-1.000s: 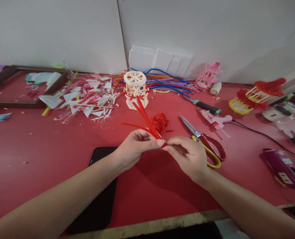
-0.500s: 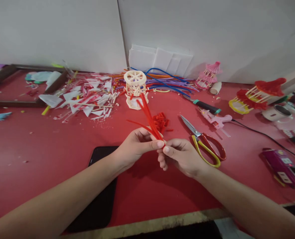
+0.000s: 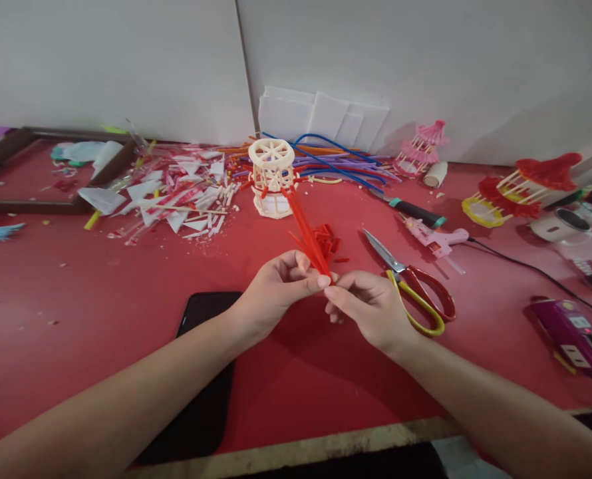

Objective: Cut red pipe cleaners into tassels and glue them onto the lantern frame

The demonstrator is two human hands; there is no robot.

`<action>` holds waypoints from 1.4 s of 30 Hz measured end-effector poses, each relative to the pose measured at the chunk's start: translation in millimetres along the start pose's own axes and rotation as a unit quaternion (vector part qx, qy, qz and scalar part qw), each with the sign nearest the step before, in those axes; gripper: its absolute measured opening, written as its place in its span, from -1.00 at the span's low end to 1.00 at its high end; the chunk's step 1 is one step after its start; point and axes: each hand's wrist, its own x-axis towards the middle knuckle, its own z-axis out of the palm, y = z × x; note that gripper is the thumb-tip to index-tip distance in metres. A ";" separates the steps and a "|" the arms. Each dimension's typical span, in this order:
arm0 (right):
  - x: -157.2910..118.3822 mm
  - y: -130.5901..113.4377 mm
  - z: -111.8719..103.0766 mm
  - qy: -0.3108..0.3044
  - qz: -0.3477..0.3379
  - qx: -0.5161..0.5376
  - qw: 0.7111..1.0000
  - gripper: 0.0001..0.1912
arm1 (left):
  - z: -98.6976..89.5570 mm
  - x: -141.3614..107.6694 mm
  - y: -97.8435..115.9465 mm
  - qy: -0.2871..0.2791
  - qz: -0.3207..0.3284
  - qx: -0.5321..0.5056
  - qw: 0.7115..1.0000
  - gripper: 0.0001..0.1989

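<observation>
A bundle of red pipe cleaners (image 3: 306,233) slants up and away from my fingers. My left hand (image 3: 281,286) pinches it near its lower end between thumb and fingers. Thumb and fingers of my right hand (image 3: 368,303) close on the bottom tip of the same bundle, right beside the left thumb. Just beyond my hands lies a small pile of short red cut pieces (image 3: 330,241). Scissors (image 3: 408,276) with one red and one yellow handle rest by my right hand. A cream lattice model (image 3: 272,176) stands upright behind the bundle.
A black phone (image 3: 211,392) lies under my left forearm. Paper scraps (image 3: 176,193) and long coloured pipe cleaners (image 3: 340,163) spread along the wall. At right are a pink glue gun (image 3: 436,236) with its cord, a cutter (image 3: 418,213), a mug (image 3: 558,226) and a purple power box (image 3: 573,336).
The stray pipe cleaner that stuck out to the left has come in closer to the bundle, whose strands now lie more together. My right hand has risen slightly.
</observation>
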 end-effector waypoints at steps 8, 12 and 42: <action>-1.0 1.5 -3.1 0.059 -0.110 -0.237 0.964 -0.78 | 6.2 -7.2 -1.1 0.065 0.105 0.153 0.980 -0.87; -1.9 1.4 -3.9 0.044 -0.238 -0.339 0.909 -0.80 | 5.6 -7.8 -2.0 0.076 0.134 0.187 0.970 -0.92; 0.7 -5.5 -19.8 0.041 -0.387 -0.530 0.753 -0.74 | 3.8 -5.7 -0.5 0.060 0.118 0.210 0.969 -0.88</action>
